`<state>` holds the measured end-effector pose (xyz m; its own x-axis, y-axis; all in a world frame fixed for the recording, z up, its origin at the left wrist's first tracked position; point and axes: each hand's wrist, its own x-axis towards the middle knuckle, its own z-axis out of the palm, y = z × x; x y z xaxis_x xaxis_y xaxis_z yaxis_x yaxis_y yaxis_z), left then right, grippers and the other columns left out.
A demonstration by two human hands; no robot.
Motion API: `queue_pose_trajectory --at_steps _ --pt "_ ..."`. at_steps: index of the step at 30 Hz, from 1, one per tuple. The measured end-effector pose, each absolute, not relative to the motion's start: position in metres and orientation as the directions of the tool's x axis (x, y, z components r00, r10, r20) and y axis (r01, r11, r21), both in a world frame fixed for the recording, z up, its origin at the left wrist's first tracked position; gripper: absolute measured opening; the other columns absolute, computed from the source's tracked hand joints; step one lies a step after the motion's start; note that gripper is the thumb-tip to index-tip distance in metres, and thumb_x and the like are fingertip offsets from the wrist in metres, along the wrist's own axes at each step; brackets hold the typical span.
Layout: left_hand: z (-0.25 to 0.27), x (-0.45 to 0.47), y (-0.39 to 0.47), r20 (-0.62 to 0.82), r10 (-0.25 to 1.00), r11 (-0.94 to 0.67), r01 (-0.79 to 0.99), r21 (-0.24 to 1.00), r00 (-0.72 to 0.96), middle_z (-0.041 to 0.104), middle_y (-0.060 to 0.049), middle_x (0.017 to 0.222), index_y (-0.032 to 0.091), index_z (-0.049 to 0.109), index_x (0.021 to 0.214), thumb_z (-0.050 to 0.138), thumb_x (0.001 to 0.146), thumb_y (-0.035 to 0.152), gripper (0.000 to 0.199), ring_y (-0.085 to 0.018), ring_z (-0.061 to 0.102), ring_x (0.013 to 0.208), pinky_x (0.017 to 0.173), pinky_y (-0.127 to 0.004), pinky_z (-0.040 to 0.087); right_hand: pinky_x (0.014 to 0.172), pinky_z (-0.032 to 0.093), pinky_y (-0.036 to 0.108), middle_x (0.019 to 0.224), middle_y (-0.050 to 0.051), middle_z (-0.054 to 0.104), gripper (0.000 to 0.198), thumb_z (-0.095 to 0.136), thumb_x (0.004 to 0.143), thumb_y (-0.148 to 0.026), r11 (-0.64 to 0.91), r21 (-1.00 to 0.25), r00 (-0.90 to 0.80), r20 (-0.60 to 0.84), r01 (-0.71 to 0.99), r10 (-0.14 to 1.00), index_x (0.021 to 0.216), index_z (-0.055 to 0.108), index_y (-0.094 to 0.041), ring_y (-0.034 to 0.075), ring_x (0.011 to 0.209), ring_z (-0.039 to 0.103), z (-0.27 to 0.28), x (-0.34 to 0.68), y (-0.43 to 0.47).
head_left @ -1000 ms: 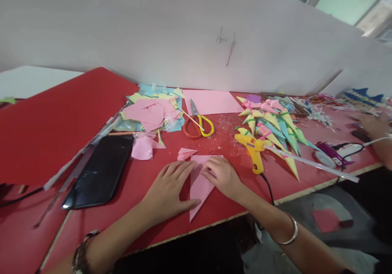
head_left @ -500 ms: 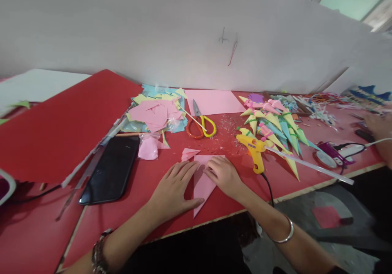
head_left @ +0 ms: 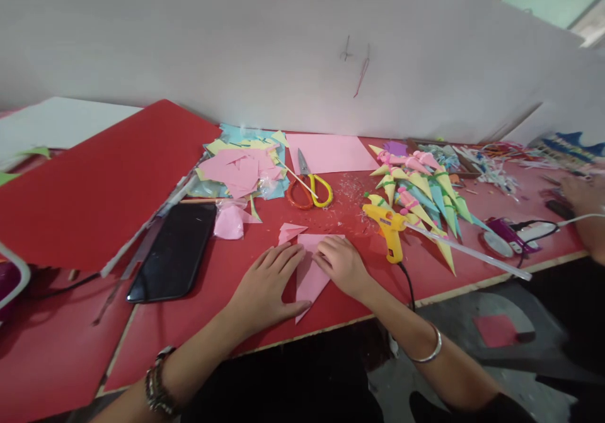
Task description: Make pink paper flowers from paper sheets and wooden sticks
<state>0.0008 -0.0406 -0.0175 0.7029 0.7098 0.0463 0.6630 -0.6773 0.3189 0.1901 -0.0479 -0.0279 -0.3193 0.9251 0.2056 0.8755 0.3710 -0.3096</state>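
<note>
A folded piece of pink paper point(head_left: 311, 272), tapering to a point towards the table's front edge, lies between my hands on the red table. My left hand point(head_left: 271, 281) is flat with its fingers stretched, resting along the paper's left edge, thumb near the lower tip. My right hand point(head_left: 344, 265) has curled fingers closed together and pressed on the paper's upper right part; what its fingertips pinch is partly hidden. Just beyond the paper is a small folded pink piece point(head_left: 290, 232). A yellow glue gun point(head_left: 390, 231) with a long clear stick lies to the right.
Scissors point(head_left: 309, 186) and pink paper scraps point(head_left: 234, 168) lie farther back, near a pink sheet point(head_left: 335, 152). Decorated paper cones point(head_left: 425, 190) are heaped at right. A black phone point(head_left: 174, 253) and red board point(head_left: 108, 183) are at left. Another person's hand point(head_left: 586, 199) shows far right.
The view has shifted slightly, so the table items appear a little higher. Both hands stay on the pink paper in nearly the same pose.
</note>
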Motion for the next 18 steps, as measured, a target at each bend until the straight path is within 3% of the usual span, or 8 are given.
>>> queue_pose_trajectory --at_steps 8,18 --pt "-0.019 -0.005 -0.05 0.065 0.718 -0.675 0.671 0.307 0.693 0.047 -0.009 0.127 0.021 0.037 0.126 0.052 0.069 0.052 0.067 -0.027 0.042 0.115 0.097 -0.042 0.032 0.068 0.033 0.028 0.075 0.002 0.056 0.019 0.043 0.086 -0.027 0.348 -0.3 -0.301 0.192 0.888 0.934 0.07 0.049 -0.019 0.016 0.077 0.05 -0.029 0.188 -0.046" --pt "-0.022 -0.007 -0.051 0.044 0.729 -0.659 0.683 0.316 0.683 0.044 -0.011 0.13 0.019 0.032 0.129 0.049 0.071 0.056 0.071 -0.027 0.04 0.118 0.099 -0.045 0.03 0.069 0.033 0.027 0.074 0.001 0.056 0.018 0.046 0.085 -0.028 0.355 -0.308 -0.306 0.197 0.883 0.932 0.069 0.048 -0.019 0.016 0.076 0.05 -0.029 0.189 -0.045"
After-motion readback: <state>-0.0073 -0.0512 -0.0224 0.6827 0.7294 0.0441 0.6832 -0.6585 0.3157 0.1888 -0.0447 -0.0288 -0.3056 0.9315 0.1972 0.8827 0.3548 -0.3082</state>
